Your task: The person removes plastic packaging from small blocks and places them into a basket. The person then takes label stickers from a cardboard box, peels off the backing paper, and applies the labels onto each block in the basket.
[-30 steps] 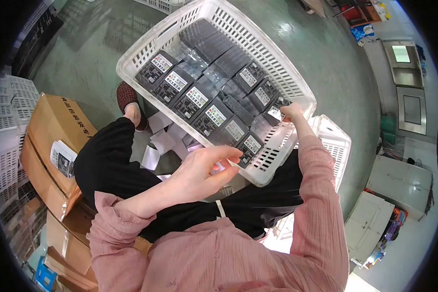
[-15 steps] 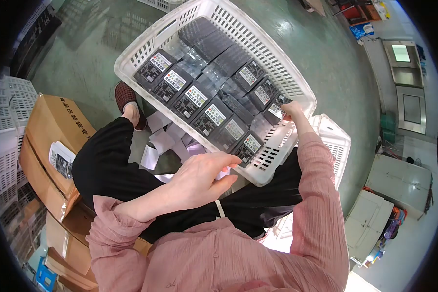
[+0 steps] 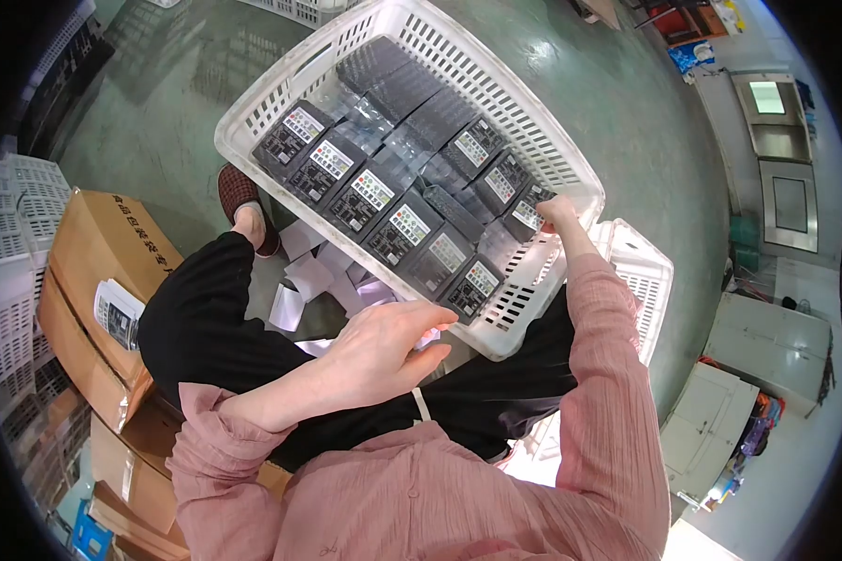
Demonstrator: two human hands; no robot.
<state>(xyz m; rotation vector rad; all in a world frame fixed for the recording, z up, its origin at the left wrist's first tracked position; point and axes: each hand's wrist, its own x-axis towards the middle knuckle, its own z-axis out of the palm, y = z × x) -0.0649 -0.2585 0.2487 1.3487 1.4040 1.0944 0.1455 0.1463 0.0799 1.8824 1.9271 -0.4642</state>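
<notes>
A white plastic crate point(image 3: 463, 341) rests tilted across in front of me, filled with rows of black packages point(image 3: 355, 201) that carry white printed labels with coloured dots. At its right end my right hand point(image 3: 559, 215) is closed on the corner of a black labelled package point(image 3: 526, 213); the fingertips are partly hidden. My left hand point(image 3: 384, 344) hovers above my lap, close to the crate's near corner. Its thumb stands apart from the bent fingers, and nothing shows between them. Clear plastic wrapping lies among the packages in the crate.
White paper pieces point(image 3: 313, 276) are scattered on the green floor point(image 3: 192, 103) beside my foot. A brown carton point(image 3: 112, 238) with a stack of printed labels point(image 3: 119, 313) stands at left, near stacked white crates point(image 3: 19, 201). Another white crate point(image 3: 660, 280) sits at my right. Cabinets point(image 3: 767, 346) line the right wall.
The crate appears slightly further left and the view has shifted a little. Both hands keep nearly the same pose, the right one still at the same package.
</notes>
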